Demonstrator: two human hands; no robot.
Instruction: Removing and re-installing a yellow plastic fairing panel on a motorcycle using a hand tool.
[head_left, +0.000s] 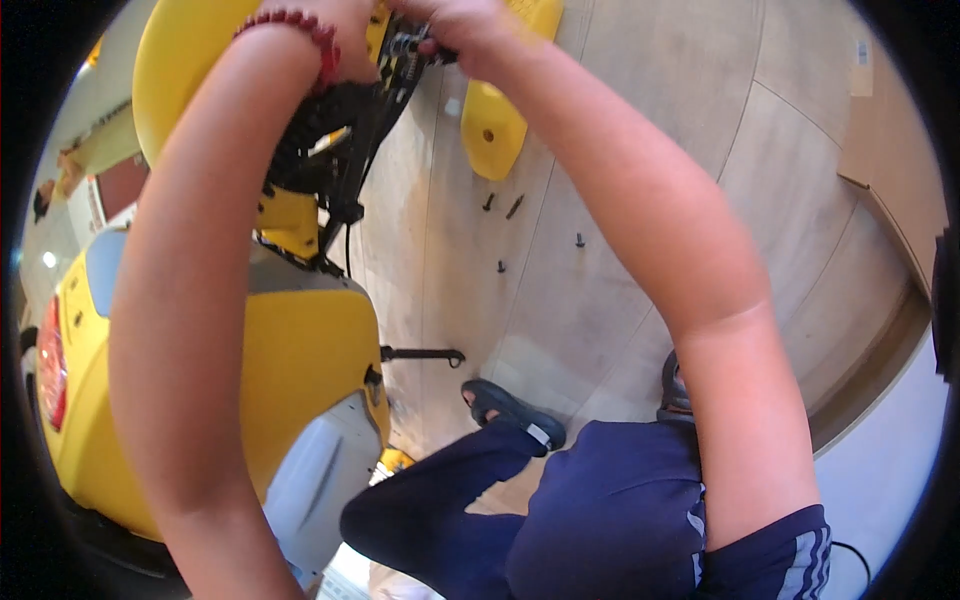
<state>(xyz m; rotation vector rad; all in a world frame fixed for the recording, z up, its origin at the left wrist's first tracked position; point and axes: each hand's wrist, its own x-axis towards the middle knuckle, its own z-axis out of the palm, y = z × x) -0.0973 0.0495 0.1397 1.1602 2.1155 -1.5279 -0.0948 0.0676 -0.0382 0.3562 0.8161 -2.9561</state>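
Note:
A yellow scooter (310, 350) with its body panels partly removed stands at my left, its black frame (350, 160) bare toward the top. My left hand (345, 40), a red bead bracelet (320, 45) at its wrist, lies against the upper frame beside a round yellow panel (185, 60). The top edge cuts off its fingers. Close to it, my right hand (470, 30) has its fingers bent at a dark metal part (405, 45) of the frame. Whatever they grip is too small and blurred to make out.
Several screws, among them a dark screw (580, 240), lie on the plank floor (640, 130). A yellow plastic piece (490, 135) with a hole rests below my right wrist. From the scooter juts a black rod (425, 354). A cardboard box (895, 150) stands at the right.

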